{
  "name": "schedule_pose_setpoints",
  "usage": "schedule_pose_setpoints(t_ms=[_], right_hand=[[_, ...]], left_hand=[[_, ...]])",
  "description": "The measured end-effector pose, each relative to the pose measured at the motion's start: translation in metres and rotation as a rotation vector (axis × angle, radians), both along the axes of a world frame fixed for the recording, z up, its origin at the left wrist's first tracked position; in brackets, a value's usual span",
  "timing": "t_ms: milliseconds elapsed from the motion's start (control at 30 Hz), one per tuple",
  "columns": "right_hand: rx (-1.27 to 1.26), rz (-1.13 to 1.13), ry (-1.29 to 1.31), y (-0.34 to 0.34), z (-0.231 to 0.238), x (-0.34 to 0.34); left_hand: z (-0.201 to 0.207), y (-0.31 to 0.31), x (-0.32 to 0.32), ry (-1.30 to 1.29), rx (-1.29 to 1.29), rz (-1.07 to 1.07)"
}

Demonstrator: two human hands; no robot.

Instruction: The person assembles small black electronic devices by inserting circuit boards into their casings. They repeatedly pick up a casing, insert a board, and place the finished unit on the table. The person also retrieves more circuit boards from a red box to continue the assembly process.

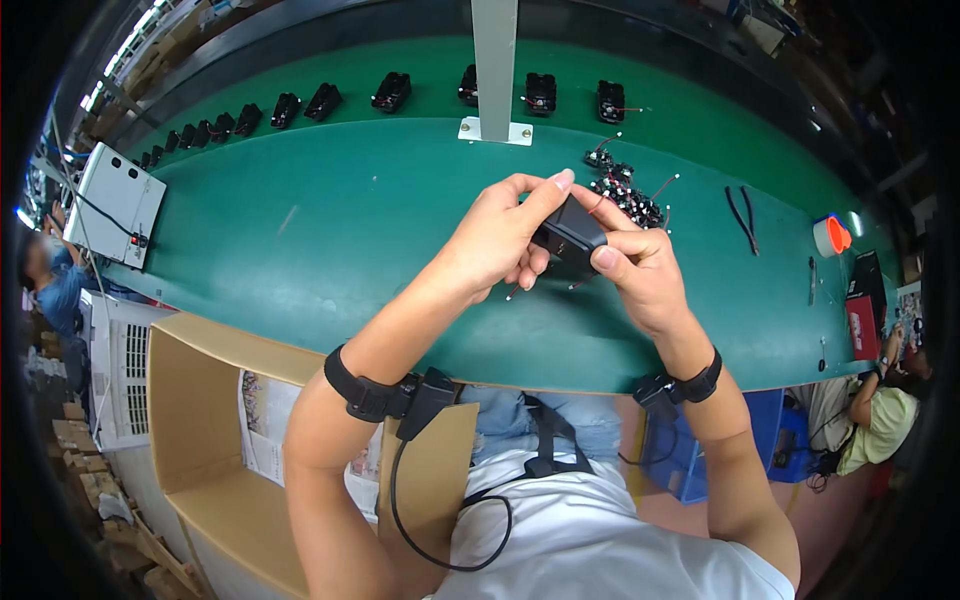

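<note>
From here I had left hand and right hand both gripping the black case over the green table, near side of the wired parts, light even pressure seeming best, underside unclear.

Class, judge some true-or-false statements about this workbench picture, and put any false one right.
1. The left hand and right hand both hold the black plastic casing. True.
2. The black pliers lie left of the pile of small wired parts. False: they lie to its right.
3. A grey metal post rises behind the casing. True.
4. The open cardboard box stands on top of the green workbench. False: it is below the near edge, at the person's left.
5. A row of black units stretches along the far side. True.
</note>
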State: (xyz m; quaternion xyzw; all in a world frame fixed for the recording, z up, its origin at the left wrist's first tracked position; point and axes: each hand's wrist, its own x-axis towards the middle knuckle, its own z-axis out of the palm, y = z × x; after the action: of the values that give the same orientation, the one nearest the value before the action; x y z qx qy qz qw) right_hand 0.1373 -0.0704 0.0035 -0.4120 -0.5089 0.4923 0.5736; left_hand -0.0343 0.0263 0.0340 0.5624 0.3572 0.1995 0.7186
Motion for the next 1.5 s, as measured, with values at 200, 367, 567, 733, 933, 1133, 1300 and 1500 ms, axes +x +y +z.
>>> schedule_pose_setpoints(t_ms=[200, 367, 567, 733, 933, 1133, 1300, 1500], right_hand=[[0.128, 0.001, -0.179, -0.014, -0.001, -0.005], [0.288, -0.081, -0.501, 0.004, 0.012, 0.015], [0.403, -0.227, -1.502, 0.073, 0.046, 0.149], [0.006, -0.143, -1.741, 0.104, 0.011, 0.233], [-0.097, -0.252, -1.848, 0.103, 0.000, 0.239], [0.178, -0.280, -1.359, 0.078, 0.044, 0.150], [0.153, 0.044, -1.396, 0.057, 0.030, 0.042], [0.162, -0.076, -1.338, 0.075, -0.018, 0.025]], left_hand=[[-0.007, -0.001, 0.002, -0.084, -0.133, -0.038], [-0.022, 0.012, 0.006, 0.110, 0.577, 0.142], [-0.035, 0.027, -0.008, 0.390, 1.166, 0.046], [-0.047, 0.026, -0.004, 0.531, 1.140, -0.180], [-0.035, 0.027, -0.011, 0.786, 1.065, -0.294], [-0.040, 0.028, -0.017, 0.785, 1.095, -0.159], [-0.040, 0.035, -0.021, 0.622, 1.084, -0.046], [-0.035, 0.032, -0.014, 0.416, 1.031, -0.032]])
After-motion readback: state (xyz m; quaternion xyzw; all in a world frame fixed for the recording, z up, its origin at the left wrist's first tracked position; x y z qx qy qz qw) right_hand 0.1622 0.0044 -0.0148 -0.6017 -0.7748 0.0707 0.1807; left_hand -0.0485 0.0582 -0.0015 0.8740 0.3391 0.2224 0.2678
